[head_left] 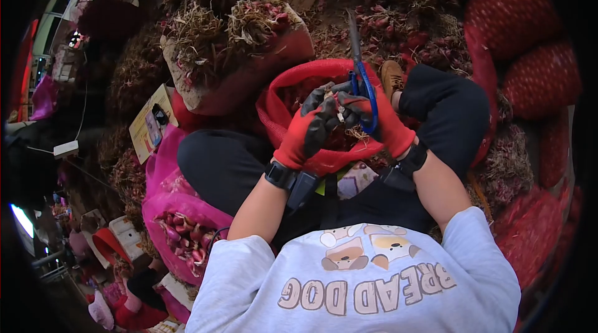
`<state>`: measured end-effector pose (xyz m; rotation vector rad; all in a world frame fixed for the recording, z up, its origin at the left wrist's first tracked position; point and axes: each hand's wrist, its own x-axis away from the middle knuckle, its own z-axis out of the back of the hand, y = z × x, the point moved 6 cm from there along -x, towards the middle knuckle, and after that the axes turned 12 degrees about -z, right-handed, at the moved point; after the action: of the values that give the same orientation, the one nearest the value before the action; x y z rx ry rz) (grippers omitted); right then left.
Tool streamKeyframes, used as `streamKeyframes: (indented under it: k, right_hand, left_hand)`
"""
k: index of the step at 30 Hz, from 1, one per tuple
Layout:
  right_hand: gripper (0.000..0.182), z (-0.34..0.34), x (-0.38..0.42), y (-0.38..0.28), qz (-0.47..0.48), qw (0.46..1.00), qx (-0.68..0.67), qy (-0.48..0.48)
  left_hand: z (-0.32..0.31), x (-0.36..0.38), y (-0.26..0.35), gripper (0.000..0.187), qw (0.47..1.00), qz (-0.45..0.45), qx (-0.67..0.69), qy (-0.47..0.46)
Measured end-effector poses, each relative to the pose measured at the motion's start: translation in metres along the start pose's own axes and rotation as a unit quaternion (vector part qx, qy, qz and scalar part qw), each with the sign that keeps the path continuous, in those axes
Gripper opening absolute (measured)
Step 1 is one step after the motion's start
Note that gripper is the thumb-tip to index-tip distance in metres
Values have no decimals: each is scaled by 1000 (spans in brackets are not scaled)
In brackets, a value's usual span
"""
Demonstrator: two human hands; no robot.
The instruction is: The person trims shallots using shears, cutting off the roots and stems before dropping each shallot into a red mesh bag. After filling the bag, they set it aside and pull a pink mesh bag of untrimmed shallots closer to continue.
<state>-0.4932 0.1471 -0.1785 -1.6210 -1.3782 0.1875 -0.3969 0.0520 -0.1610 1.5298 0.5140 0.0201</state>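
My left hand (306, 129), in a red and black work glove, is closed with its fingertips together over a red mesh bag (271, 109). Between the two hands shows a small reddish-white shallot (340, 109), partly hidden by the fingers. My right hand (391, 126), gloved alike, has a pair of scissors (355, 40) with blue handles hooked on it, blades pointing away from me. Its fingers meet those of the left hand at the shallot. Dry trimmings and shallots lie inside the bag, which stands open between my legs.
Bunched shallots with dry tops (208, 40) are heaped on a block at front left, with another heap (411, 22) at front right. A pink mesh bag (187, 199) holds loose shallots by my left leg. Filled red sacks (517, 6) stack on the right. A phone (153, 127) lies on cardboard.
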Motion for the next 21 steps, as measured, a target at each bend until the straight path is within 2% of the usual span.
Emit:
streamKeyframes:
  k: [2,3,5,7,8,10,11,13,14,15,16,17,18,19,20,21]
  right_hand:
    - [29,-3,2,-2,-5,999,46,11]
    - [29,-5,3,-4,12,999,34,7]
    - [28,-7,5,-6,27,1000,13,0]
    - [28,-11,9,-10,9,1000,-4,-1]
    - [28,-11,11,-12,-8,1000,-11,-1]
    - [29,-4,12,-16,-1,997,63,35]
    - [30,-1,12,-17,2,994,99,53]
    - [31,-2,15,-27,114,949,276,100]
    - [32,-5,18,-31,168,910,359,122]
    - [32,-4,17,-30,153,927,326,107]
    - [32,-3,16,-29,138,941,294,92]
    - [33,-3,15,-29,122,955,261,77]
    - [33,-2,16,-31,132,940,302,85]
    - [33,-1,18,-35,141,924,344,94]
    - [33,-2,20,-38,150,905,384,102]
    - [33,-6,26,-45,151,886,421,120]
  left_hand:
    - [3,3,-2,39,999,-35,-4,2]
    - [7,5,-10,42,992,20,118,33]
    - [11,7,-20,46,977,74,187,71]
    - [10,-5,-2,48,990,69,81,87]
    - [10,-6,2,48,987,59,108,105]
    - [12,-6,7,47,976,38,161,143]
    - [15,-7,7,47,980,44,143,134]
    - [25,-9,7,48,986,59,107,114]
    - [32,-12,16,47,997,-27,-55,46]
    - [36,-15,26,47,970,-113,-215,-25]
    - [31,-15,34,47,905,-193,-366,-95]
    - [28,-14,29,38,944,-142,-274,-112]
    - [31,-11,18,35,996,-36,-71,-40]
    - [28,-5,5,32,987,73,137,35]
    - [25,0,-4,32,947,127,288,64]
    - [21,4,-12,32,880,183,425,107]
